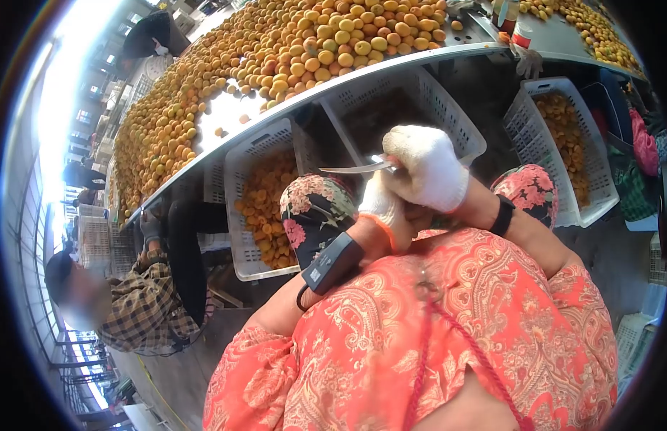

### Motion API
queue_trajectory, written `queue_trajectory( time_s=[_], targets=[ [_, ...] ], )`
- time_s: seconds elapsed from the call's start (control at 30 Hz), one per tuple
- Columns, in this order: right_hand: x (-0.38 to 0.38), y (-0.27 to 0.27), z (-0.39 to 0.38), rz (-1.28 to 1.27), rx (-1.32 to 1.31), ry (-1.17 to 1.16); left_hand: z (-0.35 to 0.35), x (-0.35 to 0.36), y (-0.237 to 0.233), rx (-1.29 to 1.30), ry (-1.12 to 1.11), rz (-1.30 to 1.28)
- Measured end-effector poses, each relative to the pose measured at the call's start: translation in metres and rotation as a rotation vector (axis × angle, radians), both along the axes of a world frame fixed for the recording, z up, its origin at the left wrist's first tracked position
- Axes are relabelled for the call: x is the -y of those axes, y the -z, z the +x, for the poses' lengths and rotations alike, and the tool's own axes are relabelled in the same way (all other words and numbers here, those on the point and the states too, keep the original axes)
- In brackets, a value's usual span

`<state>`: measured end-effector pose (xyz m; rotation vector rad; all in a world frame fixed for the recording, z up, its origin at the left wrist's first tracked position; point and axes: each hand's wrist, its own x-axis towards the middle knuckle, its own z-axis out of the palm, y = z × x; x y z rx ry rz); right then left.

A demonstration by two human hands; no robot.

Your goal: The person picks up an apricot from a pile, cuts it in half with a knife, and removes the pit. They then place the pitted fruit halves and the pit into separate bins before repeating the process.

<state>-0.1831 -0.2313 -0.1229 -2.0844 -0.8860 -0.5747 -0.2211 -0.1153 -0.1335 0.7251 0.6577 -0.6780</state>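
Observation:
My right hand [430, 167], in a white knit glove, is closed around the handle of a knife [356, 169]. The thin, slightly curved blade points left across the top of my left hand [382, 202]. That hand wears a white glove with an orange cuff. It is closed and pressed against the right hand; what it holds, if anything, is hidden. Both hands are above my lap, before a white plastic crate [448, 108] under the table edge. Cut apricots [265, 197] fill part of another crate [240, 251] by my left knee.
Whole apricots [333, 43] are heaped along the metal table [226, 118]. On the right stands a crate [520, 133] with cut fruit. A red-and-white container [521, 34] and a glove [529, 65] are at the table edge. A person in a checked shirt [150, 302] sits at left.

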Motion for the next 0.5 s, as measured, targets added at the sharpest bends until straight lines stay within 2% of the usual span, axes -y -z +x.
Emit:
queue_trajectory(
  time_s=[0.1, 0.17, 0.2, 0.27, 0.3, 0.33, 0.4, 0.5],
  targets=[
    [0.006, 0.002, 0.004, 0.067, -0.016, -0.039, 0.002, 0.003, -0.008, -0.052, -0.006, 0.094],
    [0.002, 0.005, 0.007, 0.195, -0.009, 0.010, 0.008, -0.009, -0.002, 0.120, 0.107, -0.120],
    [0.001, 0.004, 0.005, 0.241, -0.050, 0.107, 0.013, -0.002, -0.008, 0.123, 0.036, -0.125],
    [0.001, -0.002, 0.003, 0.336, -0.251, 0.234, 0.012, 0.018, -0.029, 0.244, -0.082, 0.179],
    [0.001, -0.002, 0.005, 0.331, -0.295, 0.285, 0.016, 0.023, -0.024, 0.319, -0.133, 0.208],
    [0.000, -0.003, 0.006, 0.331, -0.291, 0.281, 0.021, 0.017, 0.004, 0.477, -0.091, 0.239],
    [-0.002, -0.004, 0.007, 0.389, -0.414, 0.355, 0.023, 0.015, 0.016, 0.691, -0.074, 0.408],
    [-0.003, -0.007, 0.005, 0.429, -0.555, 0.283, 0.021, 0.011, 0.024, 0.770, -0.099, 0.468]
  ],
)
